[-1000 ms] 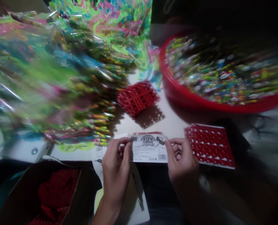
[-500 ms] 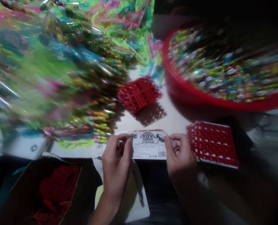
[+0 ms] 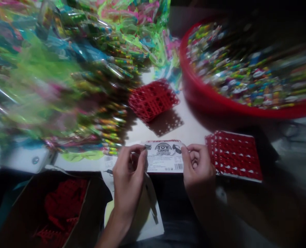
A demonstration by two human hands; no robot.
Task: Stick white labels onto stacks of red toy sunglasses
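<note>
A white printed label [image 3: 163,160] reading "TOY CANDY" lies stretched flat between my hands at the table's front edge. My left hand [image 3: 129,172] pinches its left end between thumb and fingers. At the opposite end, my right hand [image 3: 198,168] grips the label with thumb and curled fingers. A thin red edge shows just behind the label; what it belongs to is mostly covered. From beneath my left hand hangs a paper strip [image 3: 150,224] with white and yellow areas. Beside my right hand sits a stack of red openwork pieces [image 3: 237,156].
Another red lattice block [image 3: 153,100] stands farther back on the white table [image 3: 139,132]. Colourful wrapped candy tubes [image 3: 114,127] heap up at left. A red basin [image 3: 212,98] full of small candies occupies the right. Below left, a box [image 3: 82,210] contains red pieces [image 3: 65,203].
The whole view has shifted slightly, so the table things appear a little higher. Both hands keep their hold on the label, with hardly any change in finger position.
</note>
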